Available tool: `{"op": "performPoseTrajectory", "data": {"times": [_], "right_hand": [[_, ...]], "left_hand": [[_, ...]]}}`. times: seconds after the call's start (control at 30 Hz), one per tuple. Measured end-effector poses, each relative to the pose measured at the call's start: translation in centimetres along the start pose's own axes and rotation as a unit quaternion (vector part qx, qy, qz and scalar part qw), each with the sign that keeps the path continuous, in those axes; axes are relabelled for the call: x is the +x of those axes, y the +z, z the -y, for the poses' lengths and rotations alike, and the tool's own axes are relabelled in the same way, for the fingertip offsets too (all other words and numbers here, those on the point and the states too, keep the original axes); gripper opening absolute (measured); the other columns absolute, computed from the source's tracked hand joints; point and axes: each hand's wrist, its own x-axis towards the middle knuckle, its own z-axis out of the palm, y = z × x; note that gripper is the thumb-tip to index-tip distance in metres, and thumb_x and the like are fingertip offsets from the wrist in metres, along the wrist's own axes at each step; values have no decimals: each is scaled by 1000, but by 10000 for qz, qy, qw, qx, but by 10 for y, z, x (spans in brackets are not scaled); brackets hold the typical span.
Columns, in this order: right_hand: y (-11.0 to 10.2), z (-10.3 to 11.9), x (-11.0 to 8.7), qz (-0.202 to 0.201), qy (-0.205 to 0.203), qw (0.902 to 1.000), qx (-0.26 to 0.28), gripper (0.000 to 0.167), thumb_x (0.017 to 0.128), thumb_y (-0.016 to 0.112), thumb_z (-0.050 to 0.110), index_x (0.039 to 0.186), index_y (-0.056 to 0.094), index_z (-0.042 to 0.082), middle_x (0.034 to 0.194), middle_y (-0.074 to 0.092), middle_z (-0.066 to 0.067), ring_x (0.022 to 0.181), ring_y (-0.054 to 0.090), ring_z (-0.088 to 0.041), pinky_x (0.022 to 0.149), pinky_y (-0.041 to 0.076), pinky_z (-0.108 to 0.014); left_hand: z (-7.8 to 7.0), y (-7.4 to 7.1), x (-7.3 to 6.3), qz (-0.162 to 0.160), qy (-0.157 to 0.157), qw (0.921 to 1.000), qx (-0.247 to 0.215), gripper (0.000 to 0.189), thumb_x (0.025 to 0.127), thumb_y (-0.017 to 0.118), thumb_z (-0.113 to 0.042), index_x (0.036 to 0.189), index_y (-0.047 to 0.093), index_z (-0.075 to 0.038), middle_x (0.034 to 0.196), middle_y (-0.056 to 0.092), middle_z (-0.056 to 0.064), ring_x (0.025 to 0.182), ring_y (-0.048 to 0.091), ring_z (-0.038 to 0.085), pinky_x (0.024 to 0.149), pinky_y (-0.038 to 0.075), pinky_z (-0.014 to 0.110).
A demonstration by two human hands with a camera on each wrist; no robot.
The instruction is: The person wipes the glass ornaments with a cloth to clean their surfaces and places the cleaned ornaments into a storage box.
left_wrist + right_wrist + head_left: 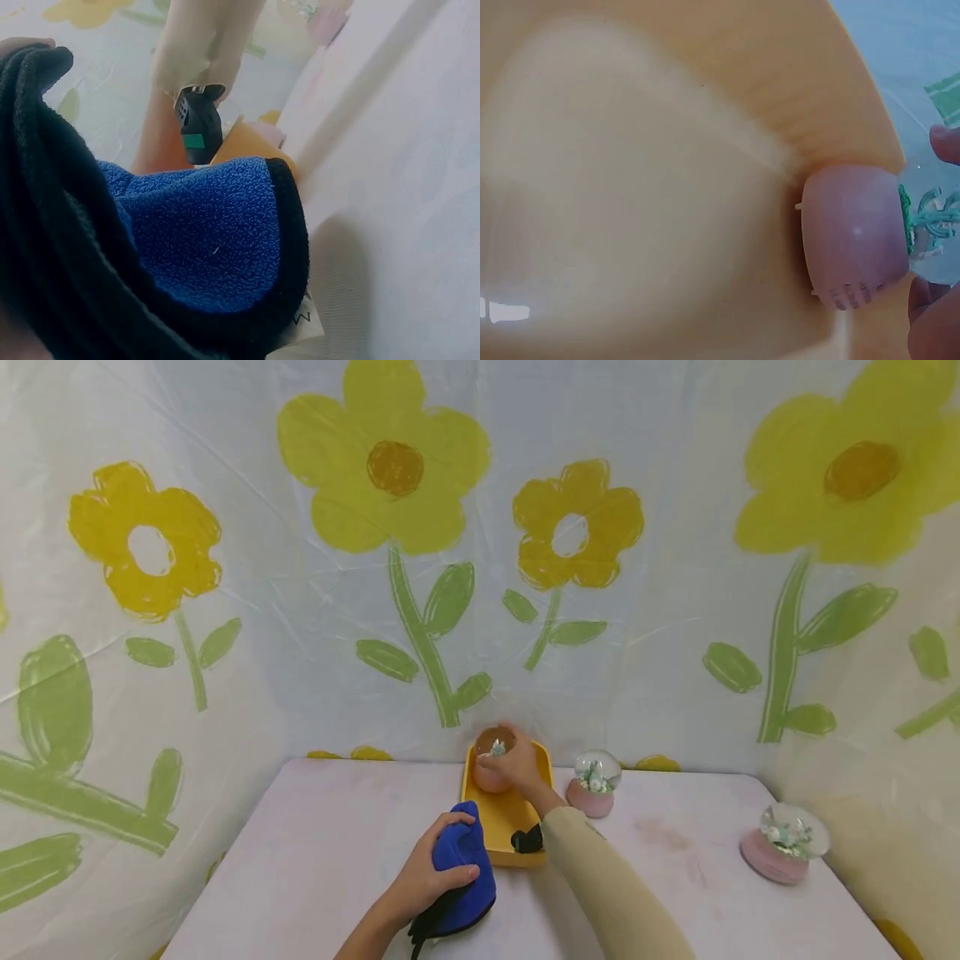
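While the right hand pinches a snow globe by its dome, its axis near upright, dome toward 12 o'clock, at the yellow tray's 11 o'clock end, the left hand grips a blue cloth lengthwise 12-to-6 at the tray's 7 o'clock.

1. Backdrop: pale, creased sheeting behind and at both sides.
2. Printed flowers: yellow, with orange or white centres, on green stems.
3. Table: whitish top, faint pinkish blotches.
4. Light: soft.
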Motion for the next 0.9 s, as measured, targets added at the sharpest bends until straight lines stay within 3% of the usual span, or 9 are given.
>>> {"op": "performPoseTrajectory", "data": {"times": [0.17, 0.4, 0.6, 0.77, 0.9], "right_hand": [[-1, 0, -2, 321, 106, 9993, 161, 83, 69, 88, 11, 140, 46, 8, 139, 46, -17, 124, 45, -37, 99, 42, -51], [-1, -1, -5, 307, 56, 9985, 454, 81, 70, 87, 9, 140, 46, 9, 142, 43, -18, 125, 43, -37, 98, 42, -52], [-10, 2, -11, 416, 158, 9972, 594, 78, 76, 84, 20, 142, 43, 8, 143, 41, -20, 127, 41, -39, 101, 39, -53], [-33, 23, -4, 460, 29, 9981, 406, 68, 83, 78, 31, 138, 48, 4, 141, 43, -20, 127, 40, -39, 101, 39, -52], [-65, 39, 1, 348, -196, 9990, -182, 58, 86, 74, 28, 132, 53, 1, 137, 49, -20, 127, 41, -40, 103, 36, -52]], "left_hand": [[2, 3, -1, 44, -30, 9999, 96, 55, 85, 72, -34, 133, 46, -32, 142, 38, 17, 114, 49, 36, 86, 48, 56], [0, 3, -3, 32, -24, 9999, 118, 55, 84, 72, -34, 132, 46, -32, 141, 39, 17, 112, 51, 36, 84, 49, 57], [9, 11, -5, 144, -23, 9999, -30, 53, 85, 72, -32, 132, 47, -29, 138, 41, 17, 108, 52, 34, 83, 50, 54], [9, 12, -4, 85, 13, 9999, 51, 53, 85, 72, -32, 131, 47, -29, 138, 41, 17, 109, 51, 35, 84, 49, 55], [8, 13, -4, 179, 53, 9998, -1, 52, 85, 72, -31, 131, 48, -30, 138, 41, 16, 109, 51, 35, 84, 49, 55]]}}
